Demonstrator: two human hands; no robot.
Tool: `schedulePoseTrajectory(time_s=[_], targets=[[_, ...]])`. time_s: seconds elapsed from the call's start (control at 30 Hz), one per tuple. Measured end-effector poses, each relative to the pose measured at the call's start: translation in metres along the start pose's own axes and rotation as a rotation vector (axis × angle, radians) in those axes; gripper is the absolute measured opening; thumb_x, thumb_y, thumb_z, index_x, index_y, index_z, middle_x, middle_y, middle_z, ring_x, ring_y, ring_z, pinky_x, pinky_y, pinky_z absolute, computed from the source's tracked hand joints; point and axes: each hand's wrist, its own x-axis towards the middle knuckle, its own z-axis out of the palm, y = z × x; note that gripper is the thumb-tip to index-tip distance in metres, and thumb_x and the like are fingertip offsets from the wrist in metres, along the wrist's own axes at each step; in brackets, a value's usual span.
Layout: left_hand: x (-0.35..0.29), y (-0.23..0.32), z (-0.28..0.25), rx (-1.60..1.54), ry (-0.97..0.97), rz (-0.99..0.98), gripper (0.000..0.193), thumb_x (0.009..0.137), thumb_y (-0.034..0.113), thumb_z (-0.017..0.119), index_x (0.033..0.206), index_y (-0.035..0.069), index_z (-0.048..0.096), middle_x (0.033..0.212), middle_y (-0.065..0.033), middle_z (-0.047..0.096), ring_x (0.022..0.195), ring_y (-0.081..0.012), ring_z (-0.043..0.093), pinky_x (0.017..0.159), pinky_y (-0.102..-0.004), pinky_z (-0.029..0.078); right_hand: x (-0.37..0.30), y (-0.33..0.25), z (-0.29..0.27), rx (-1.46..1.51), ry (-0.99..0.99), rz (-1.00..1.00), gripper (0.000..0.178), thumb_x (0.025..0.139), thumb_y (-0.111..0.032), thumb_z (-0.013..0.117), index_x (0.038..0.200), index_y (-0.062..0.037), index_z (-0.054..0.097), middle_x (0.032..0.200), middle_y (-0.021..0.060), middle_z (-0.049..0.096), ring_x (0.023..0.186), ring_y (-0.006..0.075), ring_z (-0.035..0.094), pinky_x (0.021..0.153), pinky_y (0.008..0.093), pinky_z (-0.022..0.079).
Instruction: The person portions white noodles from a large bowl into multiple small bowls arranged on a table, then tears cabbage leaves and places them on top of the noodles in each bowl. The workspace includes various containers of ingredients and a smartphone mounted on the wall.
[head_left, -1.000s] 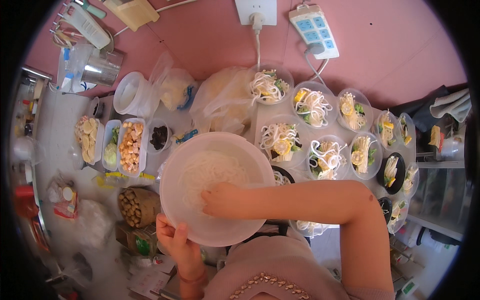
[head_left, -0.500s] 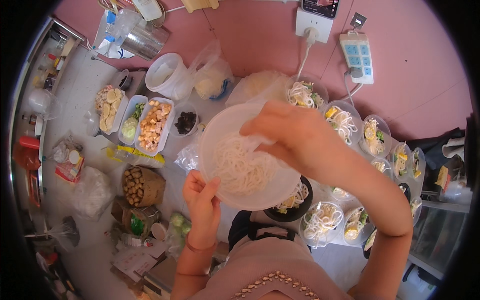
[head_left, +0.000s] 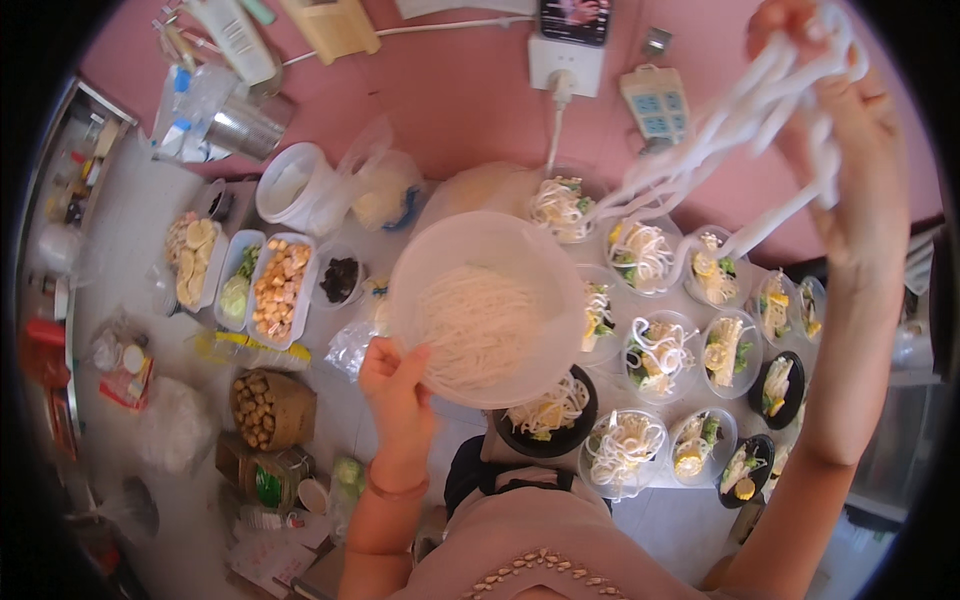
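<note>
The left hand point(head_left: 395, 385) grips the near-left rim of a large translucent bowl point(head_left: 487, 305), thumb and fingers closed on the edge, and holds it tilted above the table so that the mass of white noodles point(head_left: 478, 335) inside shows through its wall. The right hand point(head_left: 838, 95) is raised high at the far right, fingers pinched shut around a bunch of thick white noodle strands point(head_left: 720, 140) that hang slack from it.

The strands run on a long slant, from the raised hand at the far right down and to the left, towards the far rim of the bowl and the small bowls behind it. Their lower ends trail over the filled serving bowls point(head_left: 655, 355), which stand in rows to the right of the big bowl, some clear and some black point(head_left: 548, 412), each with noodles and yellow and green toppings. Whether the strand ends touch any of them I cannot tell. The right hand is the nearer one to these small bowls; the left sits on the opposite side, under the big bowl.

At the left of the table lie oblong trays of toppings point(head_left: 280, 288), a white tub point(head_left: 290, 185) and a brown paper bag of round nuts point(head_left: 268, 410). On the pink wall point(head_left: 460, 90) beyond hang a socket point(head_left: 556, 60) and a power strip point(head_left: 655, 105)
</note>
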Motion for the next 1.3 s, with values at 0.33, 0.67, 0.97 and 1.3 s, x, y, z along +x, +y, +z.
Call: schedulePoseTrajectory(time_s=[0.33, 0.67, 0.97, 1.3], targets=[[0.012, -0.004, -0.029, 0.107, 0.030, 0.092, 0.016, 0.087, 0.009, 0.064, 0.082, 0.015, 0.049, 0.072, 0.0036, 0.059, 0.047, -0.0021, 0.043, 0.038, -0.0173, 0.028, 0.027, -0.017, -0.178, -0.331, 0.046, 0.072, 0.031, 0.098, -0.025, 0.057, 0.122, -0.0046, 0.062, 0.112, 0.0019, 0.066, 0.094, 0.0064, 0.062, 0.080, 0.0220, 0.051], [0.005, 0.002, -0.041, 0.145, 0.162, 0.068, 0.017, 0.084, 0.012, 0.066, 0.085, 0.013, 0.048, 0.072, 0.0030, 0.057, 0.048, -0.0022, 0.041, 0.040, -0.0170, 0.026, -0.096, 0.147, -0.194, -0.604, -0.015, 0.596, 0.022, 0.097, -0.018, 0.056, 0.111, -0.0039, 0.064, 0.086, 0.0025, 0.068, 0.069, 0.0075, 0.063, 0.049, 0.0226, 0.051], [-0.018, 0.014, -0.057, 0.242, 0.123, 0.039, 0.011, 0.088, 0.019, 0.060, 0.089, 0.013, 0.050, 0.082, 0.0051, 0.058, 0.066, -0.0015, 0.048, 0.053, -0.0177, 0.031, -0.107, 0.174, -0.206, -0.734, 0.131, 0.526, 0.015, 0.091, -0.005, 0.055, 0.101, 0.0015, 0.064, 0.078, 0.0072, 0.067, 0.072, 0.0121, 0.067, 0.060, 0.0276, 0.059], [-0.027, 0.012, -0.055, 0.256, 0.211, 0.033, 0.010, 0.087, 0.019, 0.061, 0.087, 0.013, 0.052, 0.082, 0.0036, 0.060, 0.064, -0.0027, 0.051, 0.049, -0.0188, 0.030, -0.103, 0.049, -0.209, -0.460, 0.357, 0.287, 0.019, 0.100, -0.011, 0.049, 0.109, 0.0013, 0.061, 0.090, 0.0091, 0.070, 0.079, 0.0164, 0.071, 0.064, 0.0242, 0.057]])
